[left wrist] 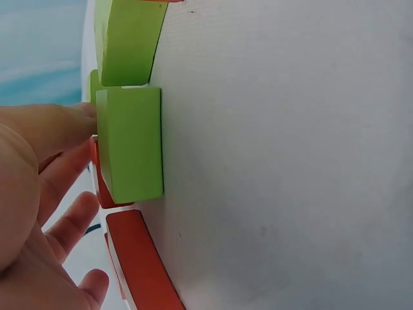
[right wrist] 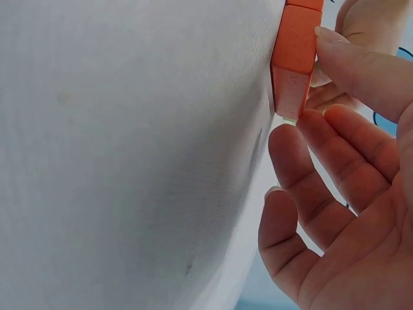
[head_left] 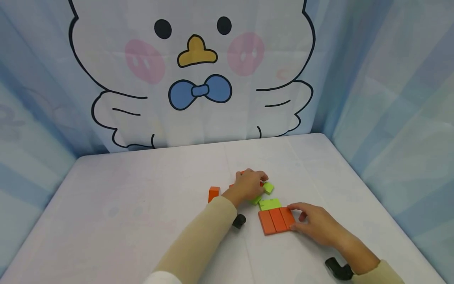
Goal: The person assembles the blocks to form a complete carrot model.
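Evidently midway: on the white table, the right hand lightly pinches the rightmost orange block between thumb and index finger. The left hand, fingers spread and bent, reaches among loose blocks; whether it grips one cannot be told. Done, apparently: an orange row of three laid side by side, nearer the viewer. Left, by judgement: the loose blocks, including a small green block apart from the row.

Orange blocks and lime-green blocks brighten my white table; my sleeves are beige, the blue-and-white curtain printed with a black-outlined cartoon, yellow beak and blue bow.
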### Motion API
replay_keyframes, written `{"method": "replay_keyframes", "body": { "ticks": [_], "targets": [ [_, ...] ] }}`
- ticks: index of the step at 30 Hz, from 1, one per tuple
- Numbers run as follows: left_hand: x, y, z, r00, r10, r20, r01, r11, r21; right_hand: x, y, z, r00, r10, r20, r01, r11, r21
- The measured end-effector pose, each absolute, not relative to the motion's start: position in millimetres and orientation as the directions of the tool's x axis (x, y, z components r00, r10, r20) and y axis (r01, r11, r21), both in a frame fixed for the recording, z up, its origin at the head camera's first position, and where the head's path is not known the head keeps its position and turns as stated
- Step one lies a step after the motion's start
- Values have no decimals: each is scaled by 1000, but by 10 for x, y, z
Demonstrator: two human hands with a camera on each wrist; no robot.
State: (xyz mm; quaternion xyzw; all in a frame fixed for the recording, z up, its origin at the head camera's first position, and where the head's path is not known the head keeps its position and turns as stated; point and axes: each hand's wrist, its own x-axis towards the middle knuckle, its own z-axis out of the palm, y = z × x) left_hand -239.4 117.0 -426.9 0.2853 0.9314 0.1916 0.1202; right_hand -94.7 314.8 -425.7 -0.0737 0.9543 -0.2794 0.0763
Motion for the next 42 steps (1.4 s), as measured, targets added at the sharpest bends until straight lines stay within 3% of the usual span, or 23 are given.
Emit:
{"method": "replay_keyframes", "body": {
  "ticks": [14,42],
  "targets": [
    [-2385,1237,-4281,-793,599,-114,487,734,473,-931,3136,-4254,-979,-176,-104,-90,826,-557],
    [-2285,1437,-4278,-775,611,-158,489,739,463,-931,3136,-4252,-980,-170,-107,-83,828,-554]
  ]
}}
